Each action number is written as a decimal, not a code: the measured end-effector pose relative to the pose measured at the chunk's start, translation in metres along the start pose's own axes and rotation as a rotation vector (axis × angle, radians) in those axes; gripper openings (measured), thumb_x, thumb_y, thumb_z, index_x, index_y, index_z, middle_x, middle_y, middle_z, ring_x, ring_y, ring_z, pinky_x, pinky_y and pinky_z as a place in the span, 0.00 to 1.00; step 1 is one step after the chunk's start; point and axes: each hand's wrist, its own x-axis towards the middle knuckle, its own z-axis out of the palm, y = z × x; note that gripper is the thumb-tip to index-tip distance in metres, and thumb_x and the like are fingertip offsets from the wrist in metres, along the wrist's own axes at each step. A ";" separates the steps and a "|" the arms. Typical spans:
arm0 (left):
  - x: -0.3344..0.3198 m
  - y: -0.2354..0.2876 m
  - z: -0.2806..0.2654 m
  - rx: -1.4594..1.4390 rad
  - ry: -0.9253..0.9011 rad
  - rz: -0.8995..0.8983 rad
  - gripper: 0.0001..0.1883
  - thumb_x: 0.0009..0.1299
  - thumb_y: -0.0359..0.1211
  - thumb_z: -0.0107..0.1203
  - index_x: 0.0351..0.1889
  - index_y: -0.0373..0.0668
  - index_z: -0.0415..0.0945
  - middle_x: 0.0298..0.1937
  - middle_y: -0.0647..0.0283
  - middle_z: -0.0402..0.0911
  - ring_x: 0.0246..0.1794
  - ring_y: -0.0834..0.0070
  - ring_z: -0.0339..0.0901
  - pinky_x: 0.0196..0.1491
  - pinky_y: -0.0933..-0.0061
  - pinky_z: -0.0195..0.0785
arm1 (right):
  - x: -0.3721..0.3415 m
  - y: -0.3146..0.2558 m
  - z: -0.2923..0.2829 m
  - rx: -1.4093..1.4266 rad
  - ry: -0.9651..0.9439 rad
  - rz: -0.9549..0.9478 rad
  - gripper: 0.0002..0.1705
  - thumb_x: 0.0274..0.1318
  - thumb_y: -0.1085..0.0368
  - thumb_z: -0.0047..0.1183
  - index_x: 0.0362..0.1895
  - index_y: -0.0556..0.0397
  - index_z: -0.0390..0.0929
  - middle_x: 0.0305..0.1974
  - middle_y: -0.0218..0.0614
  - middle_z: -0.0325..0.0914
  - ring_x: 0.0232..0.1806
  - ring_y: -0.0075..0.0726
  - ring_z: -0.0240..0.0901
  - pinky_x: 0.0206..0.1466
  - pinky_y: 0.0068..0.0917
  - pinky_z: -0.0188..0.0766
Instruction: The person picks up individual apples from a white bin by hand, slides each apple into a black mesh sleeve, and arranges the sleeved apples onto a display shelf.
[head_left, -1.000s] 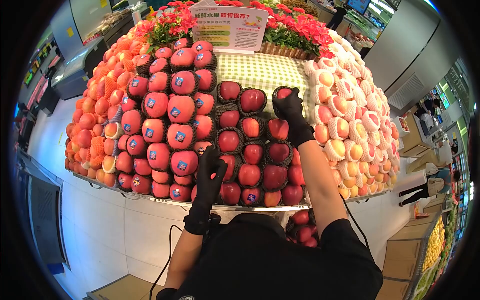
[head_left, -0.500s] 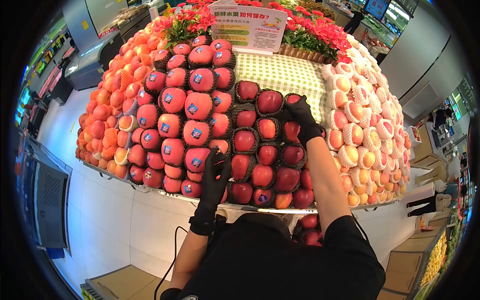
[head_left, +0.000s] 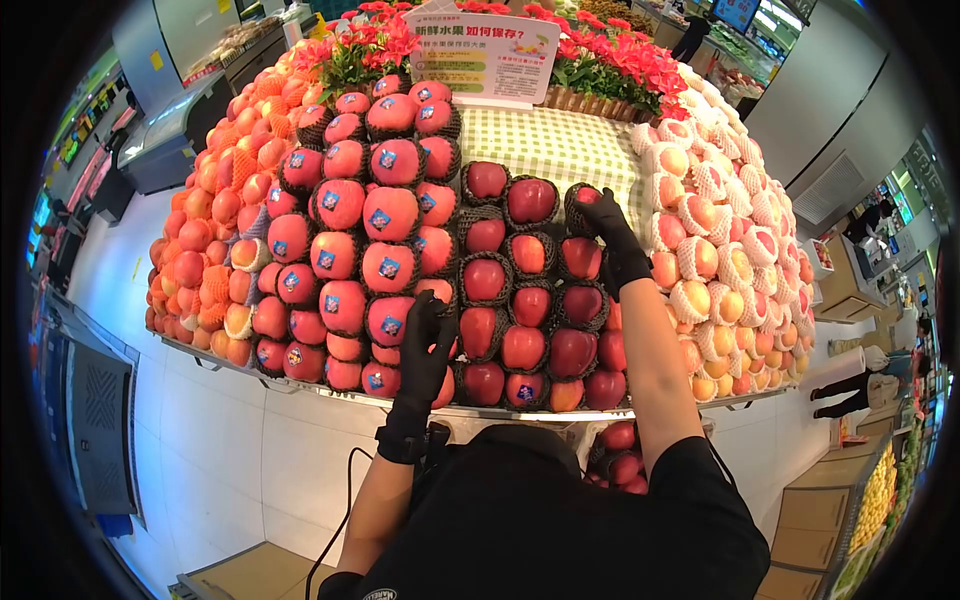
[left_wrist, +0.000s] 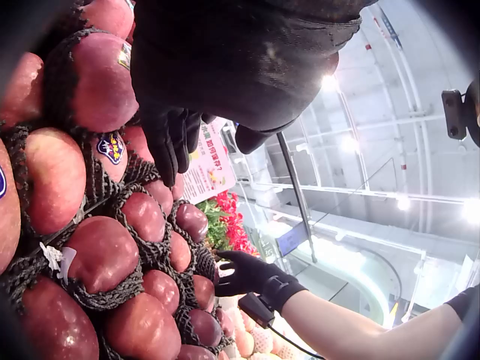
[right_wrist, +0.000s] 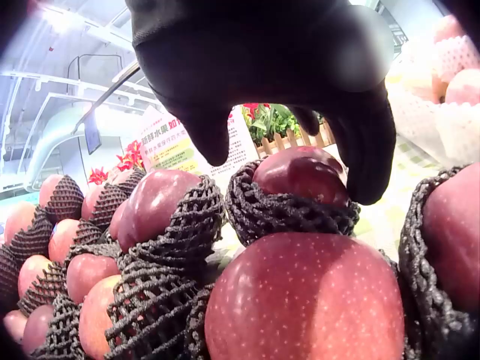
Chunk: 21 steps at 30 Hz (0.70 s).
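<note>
My black-gloved right hand is at the farthest apple of the right-hand dark red column. In the right wrist view, this apple sits in a black foam net; my fingers curve round its right side and the thumb arches over on the left. My left hand, also gloved in black, hovers over the front of the display with loosely bent fingers, holding nothing. Beneath it are dark red apples and larger stickered apples. In the left wrist view, the left hand's fingers hang in front of netted apples.
A green checked cloth lies behind the dark apples. At the back stand a printed sign and red flowers. White-netted fruit is piled to the right, orange-netted fruit to the left. A cable hangs by the left arm.
The head view has shifted. My right hand has stayed at the back apple and now covers less of it. The left hand's fingers have loosened from a rounder curl, over nearly the same spot.
</note>
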 end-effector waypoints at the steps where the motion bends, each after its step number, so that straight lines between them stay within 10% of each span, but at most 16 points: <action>1: -0.001 -0.001 -0.001 -0.010 -0.004 -0.015 0.31 0.71 0.26 0.54 0.70 0.40 0.55 0.55 0.63 0.70 0.52 0.78 0.71 0.52 0.76 0.67 | -0.005 -0.004 0.004 -0.043 0.003 0.002 0.59 0.36 0.43 0.66 0.68 0.61 0.54 0.56 0.62 0.71 0.56 0.57 0.73 0.57 0.40 0.73; 8: -0.004 0.005 -0.005 -0.004 -0.049 -0.054 0.30 0.70 0.24 0.53 0.70 0.39 0.55 0.59 0.61 0.69 0.55 0.75 0.70 0.55 0.73 0.68 | -0.019 -0.015 0.024 -0.264 0.126 0.031 0.51 0.33 0.60 0.64 0.64 0.63 0.54 0.46 0.62 0.76 0.48 0.57 0.78 0.48 0.43 0.78; 21: -0.008 -0.005 -0.013 0.077 0.013 0.042 0.29 0.71 0.26 0.54 0.69 0.42 0.58 0.55 0.62 0.71 0.51 0.76 0.72 0.53 0.73 0.69 | -0.046 -0.030 0.003 0.004 -0.073 -0.061 0.63 0.22 0.46 0.77 0.64 0.61 0.58 0.54 0.59 0.72 0.56 0.50 0.72 0.56 0.40 0.72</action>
